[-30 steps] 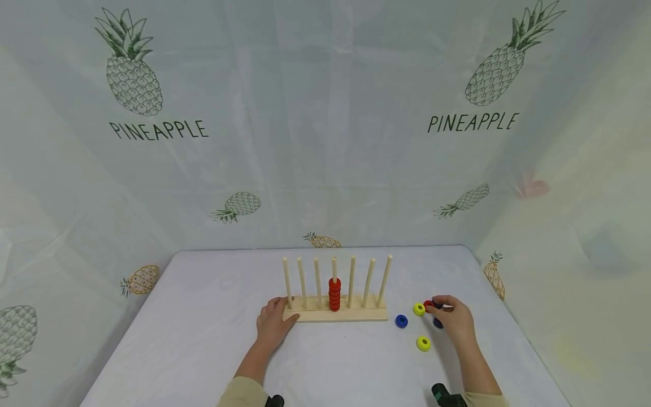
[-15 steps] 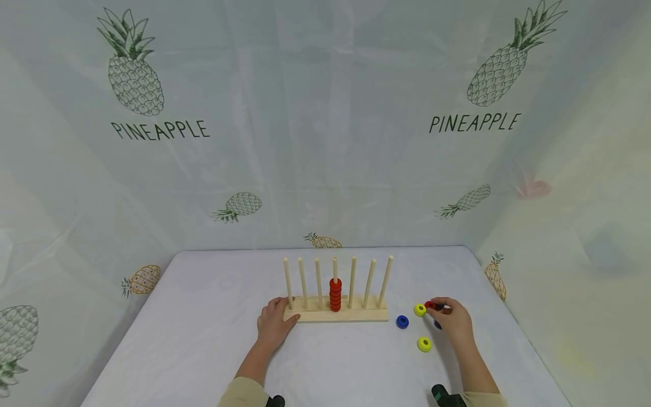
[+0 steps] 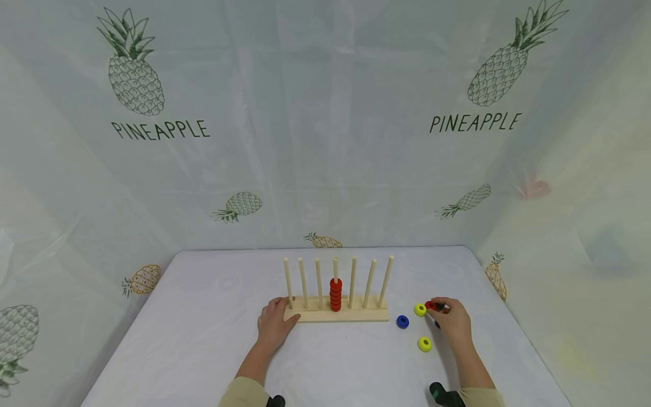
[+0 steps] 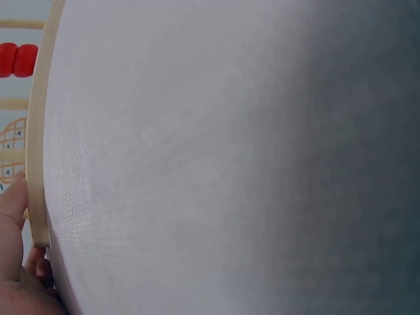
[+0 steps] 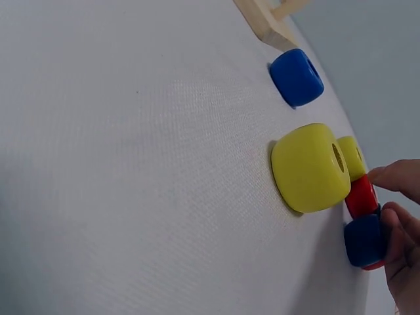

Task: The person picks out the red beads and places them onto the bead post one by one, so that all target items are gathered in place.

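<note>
In the head view my left hand (image 3: 273,325) grips the left end of a pale wooden peg rack (image 3: 338,316), thumb at its front edge and fingers behind. A stack of red beads (image 3: 335,297) fills much of the middle peg; the other pegs are bare. Off to the right, my right hand (image 3: 454,322) pinches a red bead (image 3: 430,305) between thumb and forefinger, low over the cloth. A yellow bead (image 3: 420,310) sits right beside it. In the right wrist view a blue bead (image 5: 365,241) lies by the thumb, with a red edge (image 5: 374,265) peeking out below.
Another blue bead (image 3: 402,321) lies between the rack and the right hand. Nearer to me is a second yellow bead (image 3: 424,343). A white cloth (image 3: 346,367) covers the table, and a pineapple-print curtain (image 3: 325,141) hangs behind and at the sides.
The right hand has shifted very slightly, its fingers drawing in around the red bead. The left hand and the rack hold their position.
</note>
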A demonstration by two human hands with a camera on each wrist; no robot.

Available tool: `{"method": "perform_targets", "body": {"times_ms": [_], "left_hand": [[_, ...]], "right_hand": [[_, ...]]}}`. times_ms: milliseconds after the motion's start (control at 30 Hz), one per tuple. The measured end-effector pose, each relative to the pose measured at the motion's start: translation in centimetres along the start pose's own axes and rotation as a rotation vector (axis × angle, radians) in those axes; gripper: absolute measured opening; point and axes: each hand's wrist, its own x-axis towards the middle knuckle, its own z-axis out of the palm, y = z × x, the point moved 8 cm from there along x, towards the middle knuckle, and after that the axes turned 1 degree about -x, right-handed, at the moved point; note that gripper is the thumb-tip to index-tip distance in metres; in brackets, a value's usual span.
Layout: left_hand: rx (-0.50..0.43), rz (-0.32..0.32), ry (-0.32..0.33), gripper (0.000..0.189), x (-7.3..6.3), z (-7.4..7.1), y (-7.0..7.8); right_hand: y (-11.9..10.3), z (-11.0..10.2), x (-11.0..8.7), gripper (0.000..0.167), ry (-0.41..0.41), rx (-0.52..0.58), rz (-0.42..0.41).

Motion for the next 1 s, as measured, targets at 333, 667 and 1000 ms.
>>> {"method": "perform_targets", "body": {"times_ms": [333, 667, 1000], "left_hand": [[-0.002, -0.004, -0.005, 0.052, 0.1, 0.0, -0.1], [-0.011, -0.010, -0.005, 0.052, 0.0, 0.0, -0.1], [-0.001, -0.015, -0.008, 0.051, 0.0, 0.0, 0.0]], "right_hand": [[-0.6, 0.0, 0.3, 0.036, 0.003, -0.084, -0.038], [-0.7, 0.3, 0.9, 0.036, -0.023, -0.163, -0.073], [-0.4, 0.5, 1.2, 0.037, -0.046, -0.171, -0.068]]}}
